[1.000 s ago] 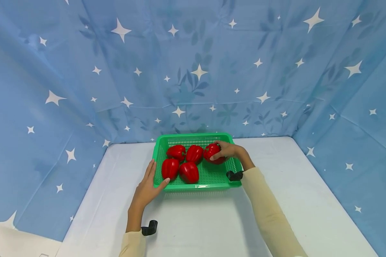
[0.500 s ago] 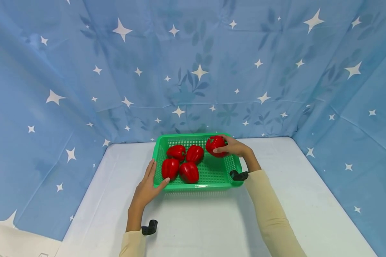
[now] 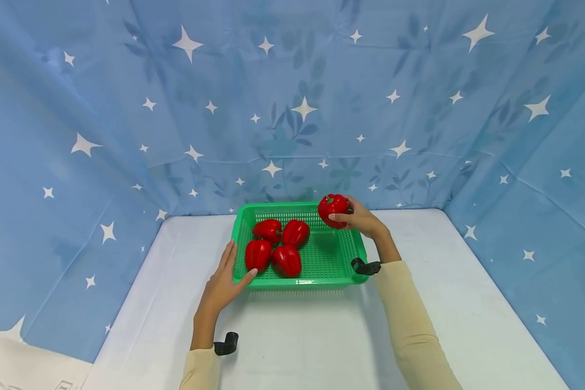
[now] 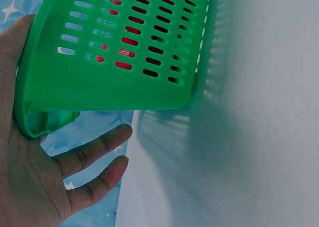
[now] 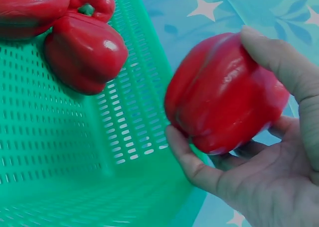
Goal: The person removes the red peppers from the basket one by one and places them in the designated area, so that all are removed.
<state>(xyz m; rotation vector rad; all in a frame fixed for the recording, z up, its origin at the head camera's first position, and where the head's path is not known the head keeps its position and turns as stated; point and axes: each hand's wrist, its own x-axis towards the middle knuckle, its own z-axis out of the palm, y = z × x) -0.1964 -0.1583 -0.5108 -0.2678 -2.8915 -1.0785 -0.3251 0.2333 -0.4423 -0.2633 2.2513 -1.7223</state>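
My right hand [image 3: 363, 219] grips a red bell pepper [image 3: 333, 210] above the back right of a green basket [image 3: 292, 283]. In the right wrist view, the thumb lies on one side of this pepper [image 5: 224, 95] and the fingers support its other side. Several more red bell peppers [image 3: 286, 261] lie in the basket's left half. My left hand [image 3: 222, 284] rests at the basket's front left corner, thumb over the rim. The left wrist view shows its palm against the basket's rim [image 4: 25, 95], with two straight, spread fingers [image 4: 94, 150] beyond the basket wall.
The basket stands on a white-covered table [image 3: 302, 336], near its back edge. A blue curtain [image 3: 292, 108] with white stars hangs behind and along both sides. Each wrist carries a small black camera, such as the left wrist camera [image 3: 226, 344].
My right hand has lifted the bell pepper up from the basket floor, back and slightly right toward the rim. My left hand has stayed at the corner.
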